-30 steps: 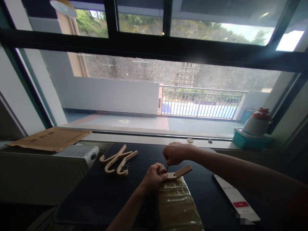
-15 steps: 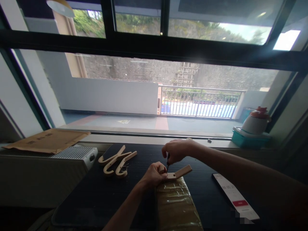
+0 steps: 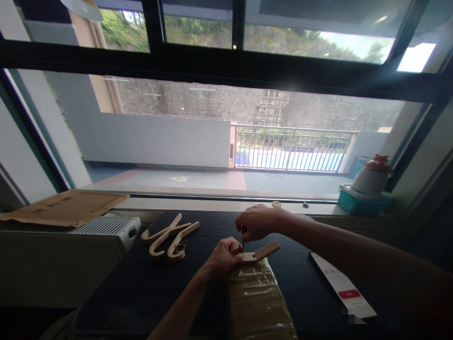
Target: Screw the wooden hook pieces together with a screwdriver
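Observation:
My left hand (image 3: 225,255) is closed around the curled end of a wooden hook (image 3: 268,250), pressing it on the near top end of a box wrapped in shiny brown tape (image 3: 260,295). The hook's straight arm sticks up to the right, and a dark hole shows in its flat part. Above it, my right hand (image 3: 257,223) grips a thin dark tool (image 3: 243,244), probably a screwdriver, held upright with its tip down by the left fingers. The tip itself is hidden. Three more wooden hooks (image 3: 173,238) lie overlapped on the dark table, left of my hands.
A phone (image 3: 345,288) with a lit screen lies on the dark table (image 3: 141,293) at right. On the left, a brown envelope (image 3: 67,208) rests on a white radiator (image 3: 106,226). A teal box (image 3: 363,200) carrying a white-and-red bottle (image 3: 371,177) stands by the window.
The whole view has shifted slightly. Both hands keep their places on the hook and the tool; any turning of the tool is too small to make out.

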The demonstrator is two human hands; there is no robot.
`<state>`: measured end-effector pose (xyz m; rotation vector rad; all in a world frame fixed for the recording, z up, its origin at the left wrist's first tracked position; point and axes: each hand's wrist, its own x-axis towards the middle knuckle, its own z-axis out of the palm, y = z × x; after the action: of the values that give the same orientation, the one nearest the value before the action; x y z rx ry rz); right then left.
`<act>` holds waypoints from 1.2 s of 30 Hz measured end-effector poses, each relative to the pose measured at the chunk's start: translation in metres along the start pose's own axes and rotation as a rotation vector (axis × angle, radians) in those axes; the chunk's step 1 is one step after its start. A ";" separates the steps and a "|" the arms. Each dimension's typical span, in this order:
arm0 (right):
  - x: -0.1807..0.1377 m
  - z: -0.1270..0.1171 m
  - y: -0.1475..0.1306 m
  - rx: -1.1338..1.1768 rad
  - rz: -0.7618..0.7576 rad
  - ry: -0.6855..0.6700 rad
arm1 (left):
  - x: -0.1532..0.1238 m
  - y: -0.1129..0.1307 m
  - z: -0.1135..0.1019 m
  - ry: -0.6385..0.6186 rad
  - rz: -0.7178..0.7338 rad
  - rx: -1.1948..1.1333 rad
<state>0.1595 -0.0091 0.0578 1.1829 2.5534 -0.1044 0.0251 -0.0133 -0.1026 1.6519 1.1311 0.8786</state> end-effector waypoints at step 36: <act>0.001 -0.002 0.010 0.088 0.017 -0.026 | -0.001 -0.003 -0.003 -0.040 0.055 -0.051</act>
<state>0.1661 -0.0013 0.0602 1.2269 2.5391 -0.2281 0.0215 -0.0126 -0.1041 1.6581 1.0321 0.8991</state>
